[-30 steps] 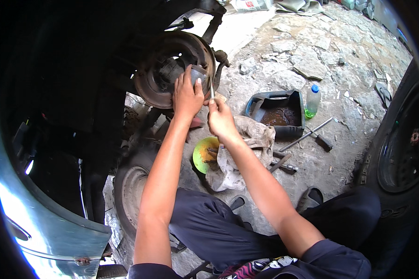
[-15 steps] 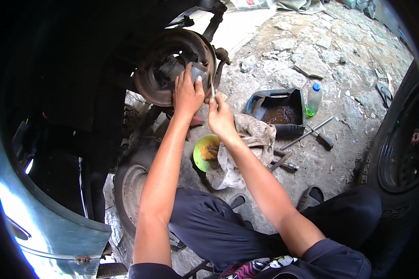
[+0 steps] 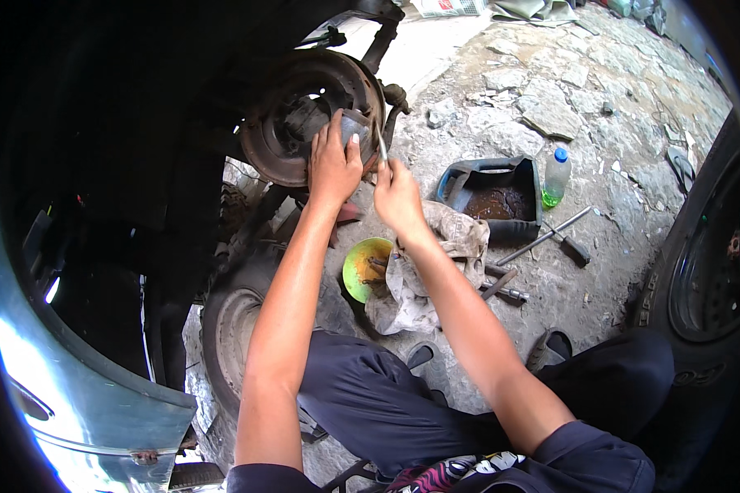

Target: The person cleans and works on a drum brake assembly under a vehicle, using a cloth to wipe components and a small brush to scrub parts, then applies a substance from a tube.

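A rusty round brake plate [image 3: 275, 158] hangs in the dark wheel well at the upper middle. My left hand [image 3: 335, 163] is curled round a grey cylindrical part [image 3: 353, 125] in front of this plate, the thumb along its near side. In my closed right hand [image 3: 398, 197] is a slim metal rod-like tool [image 3: 382, 148]; its handle is hidden by the fingers. The rod points up along the plate's right edge, close to the grey part. Whether its tip touches the plate I cannot tell.
Below my hands lie a yellow-green bowl [image 3: 356, 275] and a dirty rag [image 3: 415, 300]. Right of them are a cut-open container [image 3: 510, 223] with dark liquid, a blue-capped bottle [image 3: 556, 179] and a lug wrench [image 3: 543, 238]. Tyres stand left [image 3: 222, 329] and right [image 3: 649, 296].
My right hand has shifted slightly right and up, and the rod now leans more to the left at its top. My left hand stays on the grey part.
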{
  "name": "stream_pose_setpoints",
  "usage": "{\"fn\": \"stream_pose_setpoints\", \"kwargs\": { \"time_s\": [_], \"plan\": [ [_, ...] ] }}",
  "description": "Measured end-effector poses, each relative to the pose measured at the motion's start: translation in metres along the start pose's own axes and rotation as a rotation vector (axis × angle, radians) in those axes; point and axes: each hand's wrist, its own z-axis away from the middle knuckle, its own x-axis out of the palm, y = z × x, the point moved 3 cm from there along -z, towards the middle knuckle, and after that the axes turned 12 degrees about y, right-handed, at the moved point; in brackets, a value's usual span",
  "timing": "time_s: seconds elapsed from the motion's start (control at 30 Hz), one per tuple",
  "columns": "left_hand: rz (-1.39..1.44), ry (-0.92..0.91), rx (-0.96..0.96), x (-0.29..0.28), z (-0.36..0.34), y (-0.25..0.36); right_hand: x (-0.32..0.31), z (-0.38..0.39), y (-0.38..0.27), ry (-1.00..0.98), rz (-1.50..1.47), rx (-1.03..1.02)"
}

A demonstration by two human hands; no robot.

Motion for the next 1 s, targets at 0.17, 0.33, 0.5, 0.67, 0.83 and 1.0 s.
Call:
{"fn": "stream_pose_setpoints", "kwargs": {
  "time_s": [0.17,0.33,0.5,0.67,0.83,1.0],
  "plan": [
    [0.002,0.016,0.009,0.002,0.000,-0.001,-0.001,-0.017,0.004,0.014,0.065,-0.099],
    [-0.043,0.008,-0.028,-0.002,0.004,0.000,0.004,0.034,0.006,-0.088,0.014,0.123],
    [0.022,0.015,0.004,0.001,0.001,0.002,0.007,-0.016,0.000,-0.073,-0.120,0.171],
    [-0.002,0.017,0.011,-0.004,0.004,-0.004,0.007,-0.005,-0.005,-0.122,-0.166,0.221],
    [-0.013,0.008,-0.007,0.003,0.002,0.004,0.016,0.029,0.023,-0.064,-0.067,0.212],
    [0.014,0.017,0.014,-0.002,0.002,-0.001,0.010,-0.026,-0.003,-0.142,-0.180,0.332]
  ]
}}
